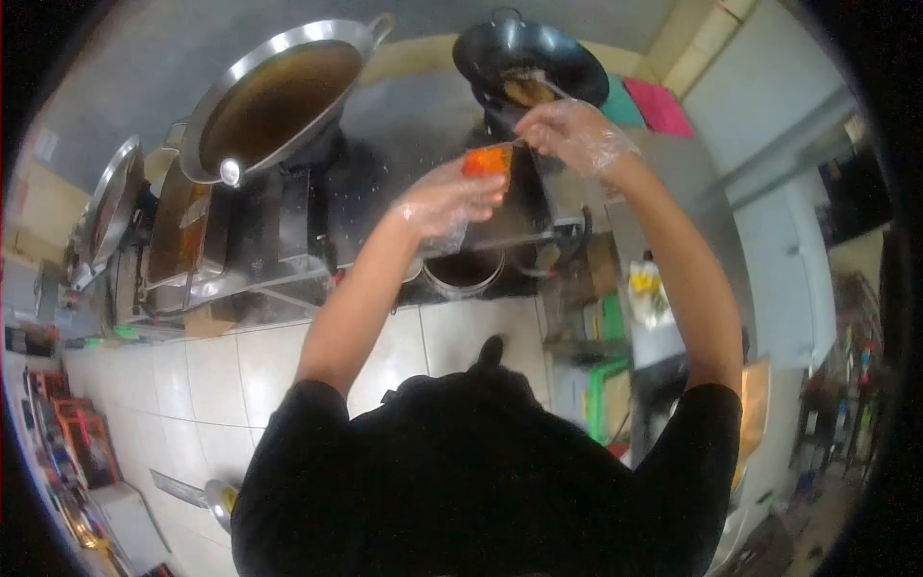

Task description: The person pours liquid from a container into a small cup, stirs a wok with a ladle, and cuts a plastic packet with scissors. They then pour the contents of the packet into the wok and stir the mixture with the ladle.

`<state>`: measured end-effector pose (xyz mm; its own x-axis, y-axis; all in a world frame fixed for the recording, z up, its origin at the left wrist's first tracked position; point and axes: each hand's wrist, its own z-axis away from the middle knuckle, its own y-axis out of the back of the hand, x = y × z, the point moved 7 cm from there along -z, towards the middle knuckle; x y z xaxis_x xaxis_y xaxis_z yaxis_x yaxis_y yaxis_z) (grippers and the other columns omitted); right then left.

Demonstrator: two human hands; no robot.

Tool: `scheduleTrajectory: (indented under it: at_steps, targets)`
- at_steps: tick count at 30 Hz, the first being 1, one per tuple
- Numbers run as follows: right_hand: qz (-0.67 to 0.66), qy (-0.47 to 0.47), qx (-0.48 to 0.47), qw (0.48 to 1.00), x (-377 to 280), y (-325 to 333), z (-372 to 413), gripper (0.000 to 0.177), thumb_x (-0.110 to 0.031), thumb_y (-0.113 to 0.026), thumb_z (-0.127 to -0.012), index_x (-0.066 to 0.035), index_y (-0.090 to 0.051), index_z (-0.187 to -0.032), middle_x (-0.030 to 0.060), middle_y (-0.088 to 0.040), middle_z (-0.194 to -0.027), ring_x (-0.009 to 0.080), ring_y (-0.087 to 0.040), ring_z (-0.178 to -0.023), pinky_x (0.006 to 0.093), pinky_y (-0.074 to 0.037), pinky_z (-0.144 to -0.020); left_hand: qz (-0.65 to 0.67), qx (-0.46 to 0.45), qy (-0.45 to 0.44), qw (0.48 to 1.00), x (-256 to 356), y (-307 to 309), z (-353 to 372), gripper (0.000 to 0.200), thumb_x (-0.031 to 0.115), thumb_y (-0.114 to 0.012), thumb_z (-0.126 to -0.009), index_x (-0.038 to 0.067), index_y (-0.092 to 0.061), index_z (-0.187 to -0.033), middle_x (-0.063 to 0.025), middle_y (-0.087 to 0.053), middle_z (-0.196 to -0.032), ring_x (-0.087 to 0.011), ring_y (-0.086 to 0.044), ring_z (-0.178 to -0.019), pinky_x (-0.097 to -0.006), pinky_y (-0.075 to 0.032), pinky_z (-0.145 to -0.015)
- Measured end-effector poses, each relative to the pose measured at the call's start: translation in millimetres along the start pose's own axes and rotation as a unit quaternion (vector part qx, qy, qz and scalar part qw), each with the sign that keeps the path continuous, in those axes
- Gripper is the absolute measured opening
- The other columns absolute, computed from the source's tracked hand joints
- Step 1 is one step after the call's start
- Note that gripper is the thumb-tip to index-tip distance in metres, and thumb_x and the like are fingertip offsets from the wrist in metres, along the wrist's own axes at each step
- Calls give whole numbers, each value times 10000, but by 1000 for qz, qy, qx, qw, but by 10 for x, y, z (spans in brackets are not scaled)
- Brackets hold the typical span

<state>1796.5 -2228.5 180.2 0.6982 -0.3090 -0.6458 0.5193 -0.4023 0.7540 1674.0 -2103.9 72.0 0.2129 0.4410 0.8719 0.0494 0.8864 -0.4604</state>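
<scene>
A black shirt [481, 471] is filling the bottom centre of the frame, closest to the camera, and both forearms are reaching up from it towards the cooking range. The left hand [447, 199], in a thin clear glove, is curling its fingers around a small orange-red container [488, 162] just above the centre of the frame. The right hand [569, 137], gloved too, is drawing its fingertips together at the container's upper right, pinching what looks like a thin handle [520, 142], though blur is hiding its exact shape.

The container is lying between the two hands: touching the left fingers, and just to the lower left of the right fingertips. The left hand is the nearer one. The container's longer axis is running roughly up and down the frame, its upper edge facing the thin handle.

Beyond the right hand, a dark wok [486, 48] is sitting at the upper centre-right, holding some brownish food [529, 92]. The right hand is nearer to it than the left. A wide pan [213, 96] of brown liquid is standing in the upper left.
</scene>
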Motion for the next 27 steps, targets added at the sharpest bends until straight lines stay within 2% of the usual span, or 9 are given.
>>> scheduleTrajectory:
  at_steps: [10,11,12,13,17,19,20,22,27]
  targets:
    - [92,-80,68,990,1356,901,-1749,232,-226,-596,-969,-25,-682,-1048,98,-716,-917,182,-678,-803,332,-541,-759,-122,77,-50,988,1455,998,-2192,585,356,-652,-980,-31,-500,-1392,-186,-576,-1362,-296,-629,-1157,-402,-570,-959]
    - [109,-77,62,989,1468,907,-1885,246,-235,-586,-967,-26,-680,-1058,112,-713,-947,210,-679,-858,349,-533,-808,-281,72,-85,953,1562,1207,-2484,597,324,-688,-947,-17,-501,-1400,-173,-562,-1396,-301,-616,-1186,-389,-540,-1005]
    - [120,-82,62,987,1596,906,-1971,252,-239,-581,-967,-27,-679,-1063,118,-712,-962,223,-680,-886,357,-529,-833,-601,39,-134,787,1707,973,-2502,627,284,-738,-889,30,-507,-1414,-134,-551,-1428,-303,-591,-1228,-378,-492,-1058]
    - [130,-87,61,986,1722,904,-2055,259,-243,-576,-966,-27,-678,-1067,125,-711,-978,237,-680,-914,366,-526,-858,-831,56,-205,513,1846,738,-2492,678,244,-788,-832,78,-514,-1429,-95,-540,-1460,-304,-566,-1269,-367,-445,-1111]
    - [143,-65,87,984,2013,969,-2330,372,-350,-511,-979,-49,-658,-1142,156,-660,-1170,301,-588,-1169,403,-429,-1034,-710,4,-119,694,1869,960,-3221,548,290,-753,-867,134,-602,-1370,-52,-597,-1405,-301,-601,-1229,-391,-474,-1068]
    - [126,-74,79,986,2151,941,-2440,408,-382,-492,-980,-54,-650,-1164,160,-639,-1235,313,-548,-1237,409,-392,-1080,-606,109,-77,784,1861,1128,-3497,336,315,-653,-929,162,-710,-1223,-80,-657,-1307,-321,-657,-1121,-415,-509,-993]
    - [123,-71,90,986,2214,903,-2468,448,-418,-481,-986,-54,-644,-1190,168,-620,-1276,316,-536,-1253,403,-380,-1092,-607,106,-76,784,1876,1110,-3582,336,315,-653,-929,162,-710,-1223,-80,-657,-1307,-321,-657,-1121,-415,-509,-993]
    - [122,-69,98,985,2342,880,-2541,489,-454,-470,-993,-54,-639,-1216,176,-602,-1317,318,-523,-1269,397,-368,-1104,-746,127,-147,637,1982,985,-3697,304,338,-561,-961,140,-755,-1086,-137,-688,-1196,-346,-689,-991,-435,-534,-902]
    - [46,-138,111,983,2340,939,-2549,578,-553,-566,-961,-45,-676,-1212,182,-677,-1241,302,-649,-1128,407,-488,-990,-730,112,-145,658,1967,999,-3799,355,415,-639,-919,111,-767,-1052,-171,-720,-1076,-342,-672,-1018,-442,-504,-949]
